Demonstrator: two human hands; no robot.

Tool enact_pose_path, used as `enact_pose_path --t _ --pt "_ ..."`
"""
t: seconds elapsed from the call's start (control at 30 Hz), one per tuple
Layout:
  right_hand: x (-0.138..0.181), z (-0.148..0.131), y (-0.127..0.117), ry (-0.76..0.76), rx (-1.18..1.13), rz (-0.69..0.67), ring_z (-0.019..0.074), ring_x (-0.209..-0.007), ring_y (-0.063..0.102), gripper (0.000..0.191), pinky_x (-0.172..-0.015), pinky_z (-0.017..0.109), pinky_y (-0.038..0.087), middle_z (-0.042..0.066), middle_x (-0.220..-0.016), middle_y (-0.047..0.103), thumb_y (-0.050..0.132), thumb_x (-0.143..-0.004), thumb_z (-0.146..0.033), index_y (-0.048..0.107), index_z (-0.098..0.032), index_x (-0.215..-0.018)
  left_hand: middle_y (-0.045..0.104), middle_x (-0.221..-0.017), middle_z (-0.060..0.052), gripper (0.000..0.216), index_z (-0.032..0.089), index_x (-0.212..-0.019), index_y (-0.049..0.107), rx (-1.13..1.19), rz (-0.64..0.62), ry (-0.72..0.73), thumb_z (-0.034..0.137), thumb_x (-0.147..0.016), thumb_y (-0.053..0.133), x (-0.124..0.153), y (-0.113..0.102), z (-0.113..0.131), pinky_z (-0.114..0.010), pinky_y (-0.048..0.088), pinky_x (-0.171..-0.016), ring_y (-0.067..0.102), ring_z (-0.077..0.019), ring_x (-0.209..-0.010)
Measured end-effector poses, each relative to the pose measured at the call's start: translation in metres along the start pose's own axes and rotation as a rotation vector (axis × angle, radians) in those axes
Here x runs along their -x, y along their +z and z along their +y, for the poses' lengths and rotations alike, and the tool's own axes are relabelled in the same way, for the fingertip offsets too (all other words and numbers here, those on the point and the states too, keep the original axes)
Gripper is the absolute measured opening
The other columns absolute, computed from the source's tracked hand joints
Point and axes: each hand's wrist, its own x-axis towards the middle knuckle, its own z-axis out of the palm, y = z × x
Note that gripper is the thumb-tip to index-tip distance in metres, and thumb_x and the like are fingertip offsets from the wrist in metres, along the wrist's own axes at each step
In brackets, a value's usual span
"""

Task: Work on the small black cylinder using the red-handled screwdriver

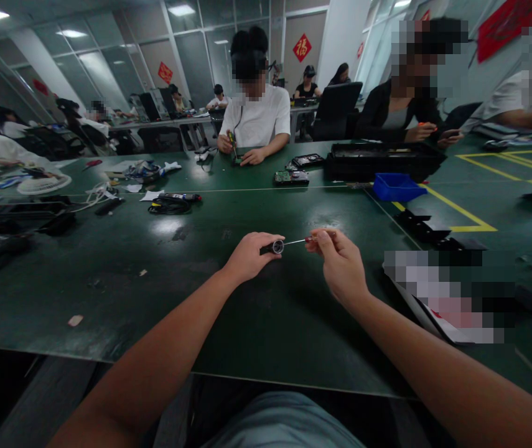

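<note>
Above the green table, my left hand (252, 256) is closed around a small dark cylindrical part (277, 247) with a shiny ring at its end. Its exact kind I cannot make out. In my right hand (341, 261) is a screwdriver (311, 239) with a thin metal shaft and a reddish handle, most of which the fingers cover. The shaft points left and its tip is at or very near the ringed end of the part; contact cannot be told. Both hands are close together, over the middle of the table.
Opposite sits a person in white (256, 118) handling a small board. Hard drives (291, 178), a long black case (382, 163) and a blue bin (397, 187) stand toward the back right. A coiled black cable (170, 204) lies left; black brackets (422, 229) lie right.
</note>
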Motion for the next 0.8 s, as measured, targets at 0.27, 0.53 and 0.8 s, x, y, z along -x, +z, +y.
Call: enact_pose_path --t 0.27,0.53,0.8 --pt "-0.011 0.008 0.004 0.378 -0.455 0.091 0.013 -0.064 0.061 0.026 -0.07 0.032 0.057 -0.001 -0.071 0.064 0.074 -0.083 -0.045 0.066 -0.021 -0.079 0.07 -0.127 -0.004 0.035 0.028 -0.127 0.067 -0.101 0.003 0.033 0.022 -0.093 0.068 -0.003 -0.002 -0.004 -0.055 0.027 -0.12 0.06 -0.022 -0.123" --pt "-0.007 0.011 0.001 0.187 -0.211 0.104 0.0152 -0.071 0.063 0.027 -0.073 0.034 0.054 0.0 -0.081 0.067 0.066 -0.089 -0.05 0.065 -0.022 -0.09 0.071 -0.125 -0.006 0.036 0.025 -0.125 0.068 -0.086 0.0 -0.022 0.023 -0.089 0.072 -0.002 -0.002 -0.005 -0.05 0.04 -0.108 0.062 -0.0243 -0.116" --pt "0.0 -0.004 -0.001 -0.06 0.084 0.01 0.0188 -0.077 0.067 0.024 -0.076 0.038 0.054 0.003 -0.083 0.07 0.053 -0.098 -0.044 0.064 -0.022 -0.098 0.073 -0.122 -0.005 0.037 0.025 -0.125 0.068 -0.049 0.032 -0.014 0.026 -0.089 0.073 -0.002 -0.002 -0.003 -0.046 0.045 -0.101 0.064 -0.0243 -0.112"
